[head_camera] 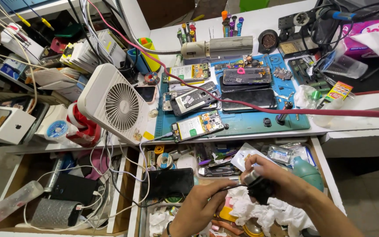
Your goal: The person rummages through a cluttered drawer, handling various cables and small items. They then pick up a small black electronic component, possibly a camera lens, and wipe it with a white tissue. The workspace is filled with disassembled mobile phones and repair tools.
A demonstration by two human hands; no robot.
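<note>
Midway: right hand (281, 177) gripping black round part (259, 189), left hand (200, 206) pinching thin tool (230, 188) into it (phones on table (242, 125) lying opened).

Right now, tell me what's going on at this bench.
A person is working with both hands over an open, cluttered drawer. The right hand grips a small black object with a silver end, held above crumpled white tissue. The left hand brings a thin dark tool up to that object. On the desk above, several opened phones lie on a blue mat, beside a white fan.
</note>
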